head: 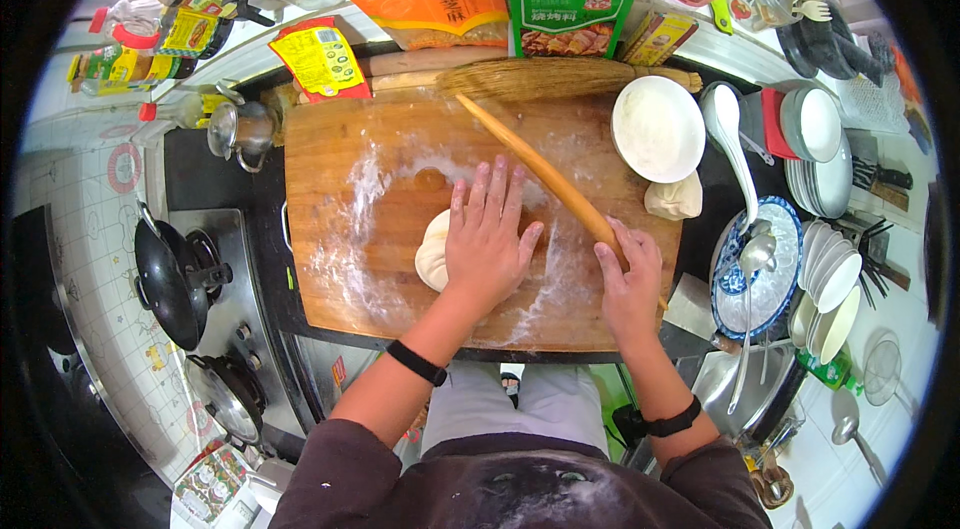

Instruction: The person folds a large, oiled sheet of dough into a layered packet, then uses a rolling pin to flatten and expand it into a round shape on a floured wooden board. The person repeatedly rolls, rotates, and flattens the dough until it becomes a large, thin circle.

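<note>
My left hand (487, 244) lies flat over a pale dough ball (432, 259), its fingers slightly spread. The palm hides the right part of the dough, so its full outline does not show. In my right hand (631, 281) is the near end of a tapered wooden rolling pin (540, 180). The pin slants away up and to the left over the floured wooden board (330, 184). A second lump of dough (675, 197) rests at the board's right side, beside a white bowl (658, 129) with flour in it.
Behind the board lie a straw brush (555, 80) and several seasoning packets (574, 22). A wok (172, 281) stands on the stove at left. To the right are a blue-and-white dish (780, 281) with ladles, stacked bowls (817, 123) and a cleaver (691, 306).
</note>
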Tool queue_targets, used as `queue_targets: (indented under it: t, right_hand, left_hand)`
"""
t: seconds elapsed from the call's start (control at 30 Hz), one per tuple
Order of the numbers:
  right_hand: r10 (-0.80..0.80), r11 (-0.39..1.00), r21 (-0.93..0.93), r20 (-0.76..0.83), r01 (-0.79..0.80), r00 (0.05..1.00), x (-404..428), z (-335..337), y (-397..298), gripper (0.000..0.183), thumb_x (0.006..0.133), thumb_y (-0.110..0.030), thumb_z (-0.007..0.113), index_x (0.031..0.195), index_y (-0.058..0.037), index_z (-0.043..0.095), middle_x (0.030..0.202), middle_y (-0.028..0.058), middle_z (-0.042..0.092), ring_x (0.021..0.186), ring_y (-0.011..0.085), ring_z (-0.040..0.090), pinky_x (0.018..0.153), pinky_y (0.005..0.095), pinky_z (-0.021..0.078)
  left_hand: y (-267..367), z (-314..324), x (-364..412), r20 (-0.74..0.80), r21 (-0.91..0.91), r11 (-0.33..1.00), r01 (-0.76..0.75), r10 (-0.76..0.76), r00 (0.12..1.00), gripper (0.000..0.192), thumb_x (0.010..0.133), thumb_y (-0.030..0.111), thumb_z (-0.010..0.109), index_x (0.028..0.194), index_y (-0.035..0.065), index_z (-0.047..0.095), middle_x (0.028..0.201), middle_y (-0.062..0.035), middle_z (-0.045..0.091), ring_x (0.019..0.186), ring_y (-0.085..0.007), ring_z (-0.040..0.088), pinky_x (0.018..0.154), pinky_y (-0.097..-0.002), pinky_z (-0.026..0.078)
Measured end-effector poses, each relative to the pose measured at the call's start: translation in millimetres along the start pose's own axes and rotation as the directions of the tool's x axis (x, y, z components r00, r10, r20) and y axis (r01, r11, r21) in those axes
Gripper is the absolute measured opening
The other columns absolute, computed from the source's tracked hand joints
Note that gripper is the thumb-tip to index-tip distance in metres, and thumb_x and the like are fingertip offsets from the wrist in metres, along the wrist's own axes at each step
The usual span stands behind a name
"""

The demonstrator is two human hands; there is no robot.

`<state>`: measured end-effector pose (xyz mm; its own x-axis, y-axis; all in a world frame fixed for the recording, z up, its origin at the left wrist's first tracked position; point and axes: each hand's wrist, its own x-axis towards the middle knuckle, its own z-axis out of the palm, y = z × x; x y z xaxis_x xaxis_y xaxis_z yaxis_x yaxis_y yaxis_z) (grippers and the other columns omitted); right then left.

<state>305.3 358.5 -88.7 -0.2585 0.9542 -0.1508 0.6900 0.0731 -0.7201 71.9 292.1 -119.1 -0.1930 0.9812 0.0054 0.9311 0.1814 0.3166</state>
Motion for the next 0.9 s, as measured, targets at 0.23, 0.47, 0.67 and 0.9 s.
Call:
queue_targets:
  t: [0.23, 0.47, 0.67, 0.9]
  right_hand:
    - [-0.067, 0.998, -0.020, 0.007, 0.067, 0.998, 0.6, -3.1, 5.0, 0.045, 0.102, -0.017, 0.088, 0.146, -0.0114, 0.083, 0.120, 0.0148, 0.072, 0.116, 0.0357, 0.068, 0.107, 0.0459, 0.0527]
    - [-0.136, 0.990, -0.024, 0.017, 0.137, 0.991, 1.0, -13.8, -3.7, 0.042, 0.099, -0.016, 0.089, 0.141, -0.0126, 0.085, 0.118, 0.0137, 0.072, 0.110, 0.0363, 0.068, 0.101, 0.0470, 0.0543]
    - [-0.419, 0.890, -0.062, 0.276, 0.451, 0.865, 7.4, 19.2, -24.6, 0.041, 0.094, -0.018, 0.091, 0.135, -0.0196, 0.088, 0.119, 0.0110, 0.073, 0.108, 0.0355, 0.069, 0.095, 0.0495, 0.0559]
    - [-0.674, 0.679, -0.222, 0.191, 0.700, 0.714, 13.2, 58.7, -44.7, 0.061, 0.098, -0.031, 0.088, 0.158, -0.0276, 0.076, 0.157, 0.0119, 0.069, 0.143, 0.0382, 0.064, 0.118, 0.0541, 0.0539]
  left_hand:
    - [5.1, 12.3, 4.9, 0.092, 0.089, 0.996, 0.015, -0.023, 0.995, 0.079, 0.116, 0.049, 0.060, 0.180, 0.0046, 0.046, 0.190, -0.0212, 0.037, 0.179, -0.0401, 0.026, 0.146, -0.0605, 0.014]
    - [-41.6, -42.6, -24.4, -0.202, -0.722, 0.686, 0.086, -0.328, 0.923, 0.069, 0.112, 0.024, 0.063, 0.172, -0.0072, 0.047, 0.184, -0.0278, 0.040, 0.171, -0.0435, 0.037, 0.145, -0.0529, 0.021]
    - [-94.4, -50.8, -79.8, -0.335, -0.488, 0.841, 0.232, -0.426, 0.840, 0.058, 0.113, 0.017, 0.060, 0.168, -0.0019, 0.053, 0.179, -0.0275, 0.046, 0.166, -0.0428, 0.043, 0.143, -0.0571, 0.025]
    - [-104.7, -35.7, -59.3, -0.165, 0.056, 0.976, 0.212, -0.200, 0.966, 0.073, 0.116, 0.038, 0.059, 0.178, 0.0010, 0.047, 0.188, -0.0250, 0.039, 0.172, -0.0454, 0.037, 0.143, -0.0646, 0.020]
